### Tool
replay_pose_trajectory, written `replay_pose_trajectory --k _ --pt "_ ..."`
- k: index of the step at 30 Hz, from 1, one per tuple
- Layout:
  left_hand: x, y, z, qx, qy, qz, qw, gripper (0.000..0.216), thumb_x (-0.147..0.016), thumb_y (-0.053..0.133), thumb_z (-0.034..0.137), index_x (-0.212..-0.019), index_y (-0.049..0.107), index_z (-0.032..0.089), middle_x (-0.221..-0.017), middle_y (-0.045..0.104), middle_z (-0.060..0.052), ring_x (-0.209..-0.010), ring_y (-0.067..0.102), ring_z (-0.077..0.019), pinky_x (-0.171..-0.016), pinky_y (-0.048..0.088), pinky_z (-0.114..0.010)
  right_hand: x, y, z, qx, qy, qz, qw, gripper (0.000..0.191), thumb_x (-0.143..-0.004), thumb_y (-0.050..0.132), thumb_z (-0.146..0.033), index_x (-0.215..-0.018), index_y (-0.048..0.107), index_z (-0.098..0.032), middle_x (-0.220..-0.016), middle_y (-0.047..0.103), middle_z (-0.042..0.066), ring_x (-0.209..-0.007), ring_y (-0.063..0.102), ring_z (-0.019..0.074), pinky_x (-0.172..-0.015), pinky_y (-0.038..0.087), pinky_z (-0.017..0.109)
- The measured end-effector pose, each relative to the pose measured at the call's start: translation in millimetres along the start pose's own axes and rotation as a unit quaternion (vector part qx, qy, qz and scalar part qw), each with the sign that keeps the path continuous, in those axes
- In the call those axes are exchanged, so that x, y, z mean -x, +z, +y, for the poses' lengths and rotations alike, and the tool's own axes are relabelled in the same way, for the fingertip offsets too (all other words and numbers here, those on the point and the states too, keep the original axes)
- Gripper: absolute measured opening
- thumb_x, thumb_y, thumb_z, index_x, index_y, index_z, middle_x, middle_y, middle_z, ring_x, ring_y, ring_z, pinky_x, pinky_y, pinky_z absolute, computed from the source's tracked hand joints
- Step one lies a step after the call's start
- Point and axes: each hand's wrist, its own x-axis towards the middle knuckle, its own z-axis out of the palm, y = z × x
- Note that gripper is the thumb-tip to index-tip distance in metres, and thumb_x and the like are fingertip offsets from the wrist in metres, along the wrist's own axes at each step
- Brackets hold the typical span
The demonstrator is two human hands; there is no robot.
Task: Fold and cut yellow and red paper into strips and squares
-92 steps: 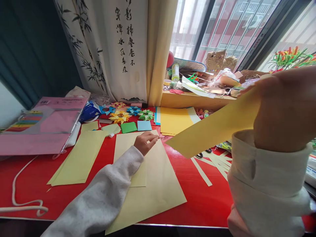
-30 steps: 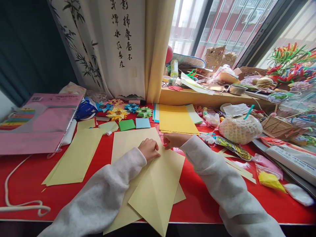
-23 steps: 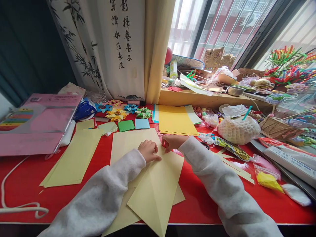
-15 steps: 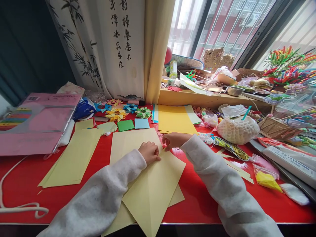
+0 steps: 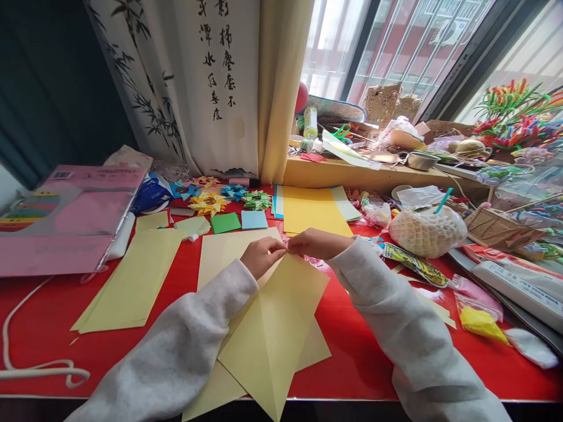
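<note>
A pale yellow paper sheet with a lengthwise crease lies at an angle on top of a larger cream sheet on the red table. My left hand and my right hand meet at the yellow sheet's far corner. Both pinch that corner, fingers closed on the paper, lifting it slightly. Grey sleeves cover both forearms.
More yellow sheets lie left, with a pink paper pack beyond. Folded paper stars, small green and blue squares and an orange-yellow stack sit behind. A netted round object, packets and clutter fill the right and sill.
Earlier my right hand brought a yellow sheet down onto the table. Over the last second both hands shifted from pressing the sheet flat to pinching its far corner together.
</note>
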Motion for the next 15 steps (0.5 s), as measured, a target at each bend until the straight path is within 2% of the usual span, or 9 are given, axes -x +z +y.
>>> replay_pose_trajectory --k 4,9,15 --pt "0 -1 0 0.021 -0.019 0.000 1.000 0.018 -0.070 0.047 0.029 -0.074 0.060 0.018 -0.076 0.061 -0.001 -0.067 0.052 -0.0132 -0.061 0.039 -0.024 0 -2 -4 0.033 -0.004 0.049 0.998 0.021 -0.077 0.036 -0.022 -0.071 0.056 -0.015 -0.059 0.050 0.000 -0.051 0.039 0.0073 -0.050 0.030 0.020" --pt "0 -1 -2 0.057 -0.018 0.032 0.998 0.020 -0.071 0.046 0.030 -0.075 0.060 0.017 -0.075 0.060 -0.002 -0.070 0.052 -0.0143 -0.064 0.040 -0.024 -2 -1 -9 0.019 0.003 0.097 0.995 0.020 -0.078 0.037 -0.030 -0.077 0.052 -0.016 -0.066 0.053 0.001 -0.054 0.042 0.0083 -0.051 0.032 0.020" --pt "0 -2 -6 0.145 -0.030 0.087 0.985 0.021 -0.071 0.048 0.033 -0.079 0.058 0.017 -0.078 0.059 -0.002 -0.073 0.053 -0.0146 -0.065 0.041 -0.025 -12 8 -11 0.042 -0.036 0.213 0.976 0.018 -0.081 0.034 -0.030 -0.076 0.046 -0.017 -0.067 0.053 0.000 -0.057 0.044 0.0089 -0.053 0.031 0.019"
